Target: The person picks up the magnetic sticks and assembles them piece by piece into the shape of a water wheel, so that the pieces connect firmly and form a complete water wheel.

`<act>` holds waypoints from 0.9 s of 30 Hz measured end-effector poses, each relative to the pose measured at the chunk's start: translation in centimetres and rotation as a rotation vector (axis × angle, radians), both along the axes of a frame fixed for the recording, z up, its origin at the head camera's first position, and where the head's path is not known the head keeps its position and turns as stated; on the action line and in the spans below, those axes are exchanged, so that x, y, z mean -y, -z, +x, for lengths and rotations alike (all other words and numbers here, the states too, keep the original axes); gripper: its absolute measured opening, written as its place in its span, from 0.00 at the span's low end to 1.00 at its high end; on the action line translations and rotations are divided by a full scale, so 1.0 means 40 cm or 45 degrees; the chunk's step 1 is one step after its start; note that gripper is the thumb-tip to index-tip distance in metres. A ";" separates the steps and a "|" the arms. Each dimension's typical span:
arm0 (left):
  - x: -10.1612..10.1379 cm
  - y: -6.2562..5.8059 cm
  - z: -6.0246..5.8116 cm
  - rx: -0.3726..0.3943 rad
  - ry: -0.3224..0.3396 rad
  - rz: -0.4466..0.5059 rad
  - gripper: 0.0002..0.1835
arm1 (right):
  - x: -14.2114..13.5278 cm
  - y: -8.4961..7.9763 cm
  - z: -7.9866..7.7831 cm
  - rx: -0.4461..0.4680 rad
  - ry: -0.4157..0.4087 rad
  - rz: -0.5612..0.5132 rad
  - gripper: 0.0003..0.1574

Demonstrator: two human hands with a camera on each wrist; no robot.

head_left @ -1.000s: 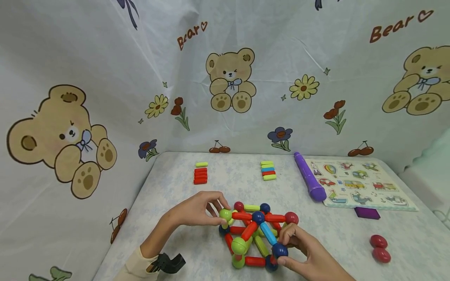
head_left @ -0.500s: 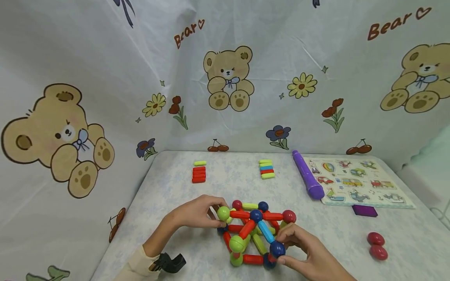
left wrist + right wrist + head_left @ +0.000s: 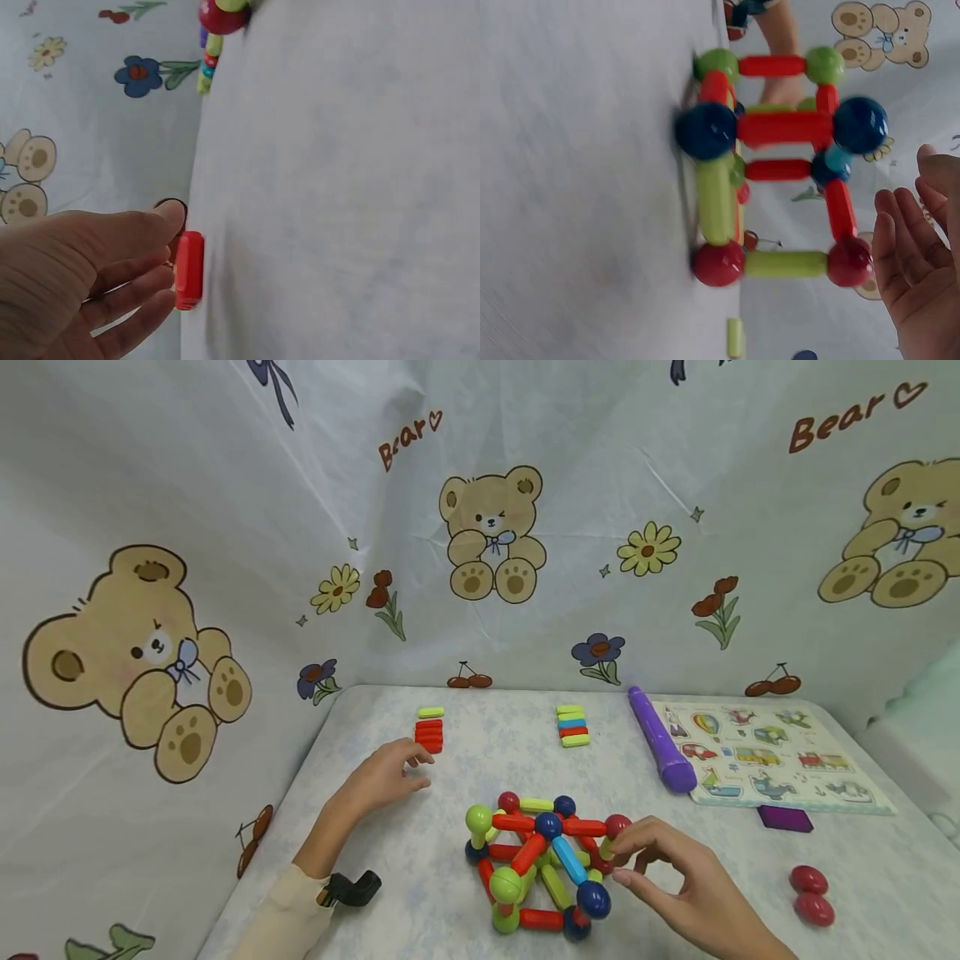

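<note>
A built frame of coloured rods and balls stands in front of me, with a dark blue ball (image 3: 548,826) at its top centre. A light blue rod (image 3: 571,859) slopes from there to another dark blue ball (image 3: 594,900) at the near right. My left hand (image 3: 381,774) holds nothing; its loosely bent fingers hover just short of the stacked red rods (image 3: 429,736). The left wrist view has one red rod (image 3: 190,270) right beyond those fingertips. Beside the frame's right side is my right hand (image 3: 686,872), fingers relaxed, close to the red ball (image 3: 617,826) and gripping nothing.
A yellow-green rod (image 3: 431,712) lies behind the red ones, and a mixed row of rods (image 3: 573,727) sits at the back middle. To the right are a purple toy microphone (image 3: 662,741), a picture board (image 3: 772,752), a purple block (image 3: 785,818) and two dark red egg-shaped pieces (image 3: 812,895).
My left hand has let go of the frame's green ball and moved left and away toward the red rods. My right hand has released the near dark blue ball and drawn slightly right.
</note>
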State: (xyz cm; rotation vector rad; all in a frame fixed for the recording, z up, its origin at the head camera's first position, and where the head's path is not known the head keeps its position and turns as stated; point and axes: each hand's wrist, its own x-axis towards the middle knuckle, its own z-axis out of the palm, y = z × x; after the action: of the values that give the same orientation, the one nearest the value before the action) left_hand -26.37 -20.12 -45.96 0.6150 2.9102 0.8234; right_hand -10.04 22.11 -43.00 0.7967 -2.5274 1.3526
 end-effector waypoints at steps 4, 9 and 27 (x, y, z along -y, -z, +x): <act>0.002 0.035 -0.029 -0.122 -0.055 -0.112 0.17 | -0.016 -0.033 -0.038 -0.160 0.071 0.097 0.25; -0.005 0.055 -0.063 -0.223 -0.067 -0.218 0.18 | -0.037 -0.072 -0.091 -0.129 0.009 0.277 0.22; -0.005 0.035 -0.002 -0.298 -0.012 -0.210 0.11 | -0.078 -0.097 -0.167 0.113 -0.234 0.451 0.13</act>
State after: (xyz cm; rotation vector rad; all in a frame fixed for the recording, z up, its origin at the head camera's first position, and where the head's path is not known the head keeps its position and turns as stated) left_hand -26.47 -19.92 -47.35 0.7281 3.1492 0.5364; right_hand -16.72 25.24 -39.14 1.0778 -2.8707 1.0157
